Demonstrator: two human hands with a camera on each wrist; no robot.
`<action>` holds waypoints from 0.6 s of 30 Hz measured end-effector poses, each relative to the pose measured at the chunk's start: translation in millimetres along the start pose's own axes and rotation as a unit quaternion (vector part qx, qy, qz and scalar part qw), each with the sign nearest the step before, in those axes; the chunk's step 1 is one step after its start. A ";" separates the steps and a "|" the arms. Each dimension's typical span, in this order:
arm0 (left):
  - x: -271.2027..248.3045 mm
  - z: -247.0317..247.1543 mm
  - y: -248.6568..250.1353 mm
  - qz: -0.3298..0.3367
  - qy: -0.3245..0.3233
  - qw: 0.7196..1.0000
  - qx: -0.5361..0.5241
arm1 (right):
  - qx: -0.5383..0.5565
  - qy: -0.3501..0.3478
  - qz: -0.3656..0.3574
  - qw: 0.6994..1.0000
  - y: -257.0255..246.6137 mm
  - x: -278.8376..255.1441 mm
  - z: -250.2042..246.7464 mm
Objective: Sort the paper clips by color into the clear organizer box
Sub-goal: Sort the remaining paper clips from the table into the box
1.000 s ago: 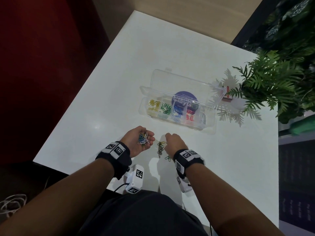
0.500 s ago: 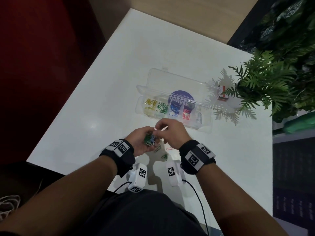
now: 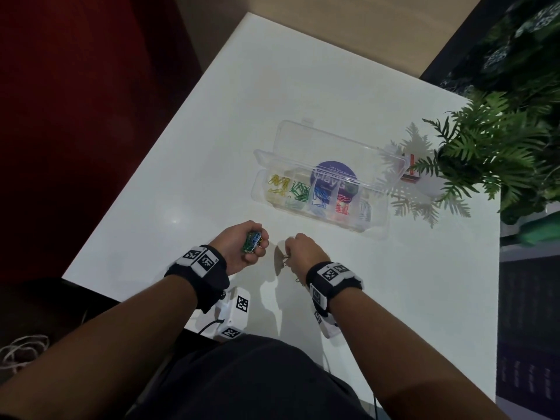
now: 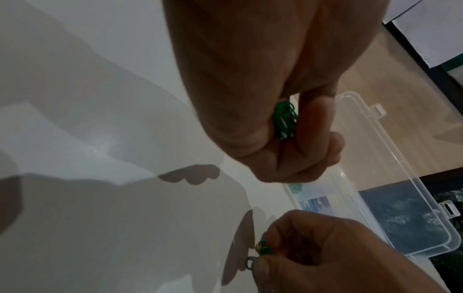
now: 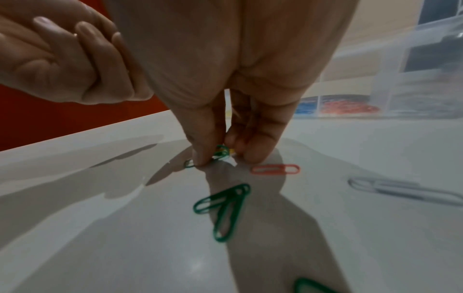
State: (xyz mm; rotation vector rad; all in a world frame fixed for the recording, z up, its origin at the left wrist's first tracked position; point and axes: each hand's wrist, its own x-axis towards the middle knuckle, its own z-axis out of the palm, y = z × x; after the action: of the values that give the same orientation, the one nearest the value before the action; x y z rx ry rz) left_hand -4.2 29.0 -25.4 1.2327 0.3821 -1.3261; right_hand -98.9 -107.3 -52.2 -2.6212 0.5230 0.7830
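The clear organizer box [image 3: 375, 218] stands open mid-table, with yellow, green, blue and red clips in separate compartments. My left hand [image 3: 247, 247] is curled around a bunch of mostly green paper clips [image 3: 252, 241], also seen as green clips [image 4: 284, 122] in the left wrist view. To its right, my right hand [image 3: 298, 250] is down at the table and pinches green paper clips [image 5: 220, 153] between thumb and fingers. Loose on the table by it lie two green clips [image 5: 223, 206], a red clip [image 5: 275, 169] and a white clip [image 5: 400, 191].
A fern-like potted plant [image 3: 497, 165] overhangs the table's right side, next to the box. The box's lid [image 3: 330, 150] lies open behind it. The table's near edge runs just below my wrists; a white table [image 3: 212, 122] surface spreads left and beyond.
My hands were together over the bunch half a second ago. The right hand has since moved right and down to the table and pinched clips there; the left hand still holds its bunch.
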 end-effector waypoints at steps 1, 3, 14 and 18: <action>-0.1 0.0 -0.4 0.000 0.000 1.000 0.001 | 0.003 -0.004 0.002 1.000 -0.6 0.5 -1.1; 0.0 -0.1 -0.7 -0.001 -0.001 1.000 0.002 | 0.020 -0.013 0.000 1.000 -0.4 -0.2 -2.2; -2.9 -1.9 -1.7 -0.001 -0.001 1.000 -0.012 | -0.048 -0.024 -0.022 0.998 -1.6 -17.5 -3.3; -4.9 -0.4 -0.5 0.002 0.003 1.000 -0.027 | -0.050 -0.004 -0.017 0.999 -1.8 -19.1 0.4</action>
State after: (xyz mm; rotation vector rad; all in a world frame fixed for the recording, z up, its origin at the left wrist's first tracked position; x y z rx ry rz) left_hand -5.8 31.9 -21.8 1.1917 0.4172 -1.3005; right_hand -113.1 -101.0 -41.0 -2.7096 0.4483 0.8278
